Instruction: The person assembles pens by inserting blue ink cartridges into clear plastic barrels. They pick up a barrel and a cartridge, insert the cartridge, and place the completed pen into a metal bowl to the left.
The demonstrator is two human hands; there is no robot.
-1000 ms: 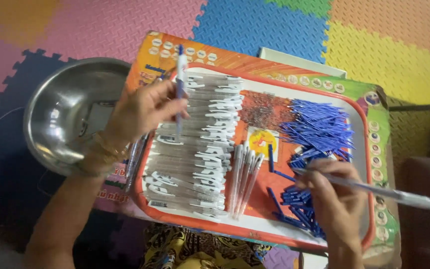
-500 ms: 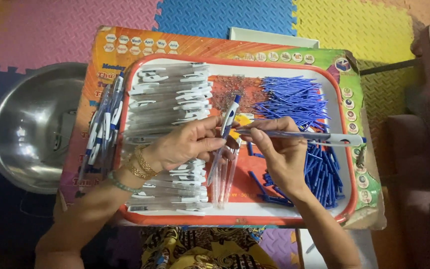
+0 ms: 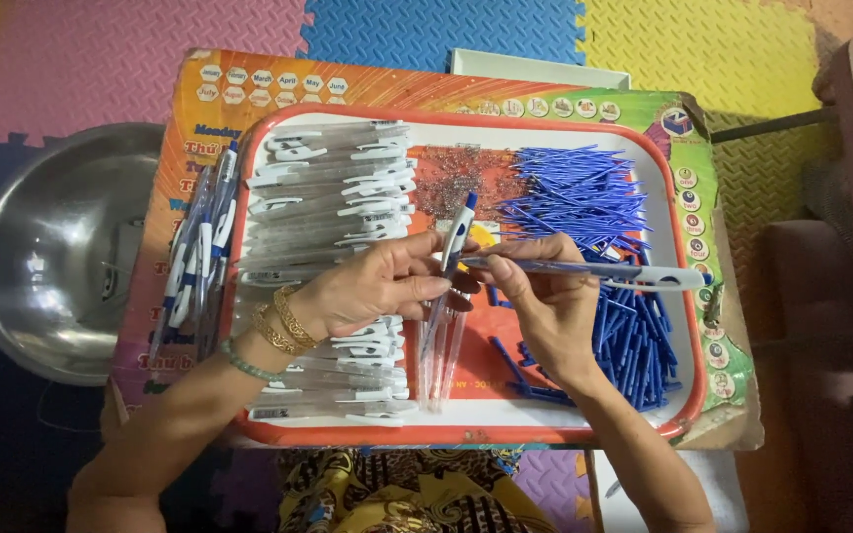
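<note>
**Two hands meeting over the pen tray**

From here I see my left hand [image 3: 372,291] pinching a white and blue pen cap piece [image 3: 458,232] between thumb and fingers, its grip closed tight on it, the piece standing nearly upright over the middle of the red-rimmed tray [image 3: 673,158]. My right hand [image 3: 545,301] has its grip shut on a clear pen barrel [image 3: 624,271], which lies almost level and points off to the right across the heap of blue refills [image 3: 584,192]. The two hands touch at the fingertips (the barrel's near end is hidden there, so I cannot tell whether the parts are joined). Rows of clear barrels with white clips [image 3: 338,188] fill the tray's left half. A few finished pens [image 3: 199,247] lie just outside its left rim, and a steel bowl [image 3: 51,247] sits further left on the foam floor mat [image 3: 130,49]
</note>
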